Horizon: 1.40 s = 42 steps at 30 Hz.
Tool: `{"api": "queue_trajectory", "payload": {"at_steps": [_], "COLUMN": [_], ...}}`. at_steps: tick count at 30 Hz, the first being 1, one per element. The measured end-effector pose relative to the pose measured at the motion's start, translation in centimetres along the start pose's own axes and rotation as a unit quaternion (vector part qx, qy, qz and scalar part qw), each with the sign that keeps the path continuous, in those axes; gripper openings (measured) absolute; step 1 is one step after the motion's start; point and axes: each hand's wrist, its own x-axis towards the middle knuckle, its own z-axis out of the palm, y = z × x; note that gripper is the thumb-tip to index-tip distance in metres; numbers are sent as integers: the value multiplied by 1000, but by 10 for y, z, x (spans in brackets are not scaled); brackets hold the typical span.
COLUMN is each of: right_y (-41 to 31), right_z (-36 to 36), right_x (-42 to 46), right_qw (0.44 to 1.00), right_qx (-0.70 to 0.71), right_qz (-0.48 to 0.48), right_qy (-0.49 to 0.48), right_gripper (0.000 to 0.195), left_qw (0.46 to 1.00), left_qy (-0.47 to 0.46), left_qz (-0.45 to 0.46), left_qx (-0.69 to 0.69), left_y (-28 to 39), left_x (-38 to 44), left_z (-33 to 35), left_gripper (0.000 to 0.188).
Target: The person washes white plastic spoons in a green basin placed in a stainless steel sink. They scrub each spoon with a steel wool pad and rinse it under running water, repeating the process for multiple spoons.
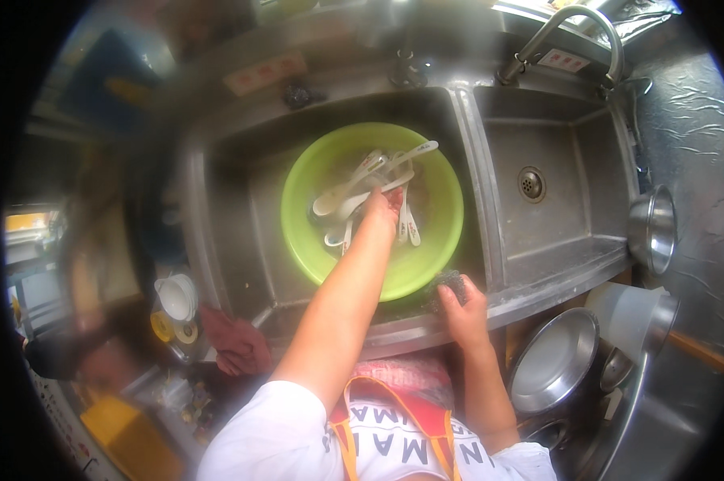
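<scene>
A lime-green plastic basin (371, 288) stands in the left bowl of a stainless steel sink, with cloudy water in it. Several white long-handled spoons (419, 151) lie jumbled inside, some crossing over others. My left hand (389, 203) reaches into the basin with its fingers against the handle of one white spoon (354, 203); whether they grip it cannot be made out. By the basin's near right rim, my right hand (467, 309) holds a grey steel wool scourer (449, 285) over the sink's front edge.
The right sink bowl (548, 210) has a drain and a curved faucet (569, 12) behind it. Steel bowls (656, 228) and a large steel basin (554, 361) stand at right. A reddish cloth (235, 340) and stacked white bowls (176, 297) are at left. Another dark scourer (298, 95) rests behind the sink.
</scene>
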Motion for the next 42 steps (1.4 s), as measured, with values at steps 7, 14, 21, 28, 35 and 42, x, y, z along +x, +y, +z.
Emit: {"api": "queue_trajectory", "payload": {"at_steps": [7, 14, 21, 28, 35, 42], "right_y": [-9, -15, -33, -27, -23, -39], "right_z": [-17, 36, 75, 101, 113, 101], "right_x": [20, 51, 102, 56, 43, 64], "right_qw": [996, 858, 830, 979, 978, 756], "right_qx": [61, -304, -344, -89, -24, -454], "right_qz": [-58, -411, -438, -137, -9, -447], "right_qy": [38, -45, -32, -120, -206, -148], "right_gripper": [26, 26, 20, 19, 22, 13], "left_qw": [984, 916, 880, 918, 867, 493], "left_qy": [-68, -271, -299, -218, -227, -108], "left_qz": [93, 27, 31, 167, 154, 490], "left_qx": [137, 293, 368, 286, 415, 711], "left_y": [-16, 11, 41, 57, 51, 74], "left_x": [-106, -209, -259, -245, -247, -256], "left_z": [-33, -79, -120, -136, -152, -149], "left_gripper": [20, 19, 35, 24, 15, 15]}}
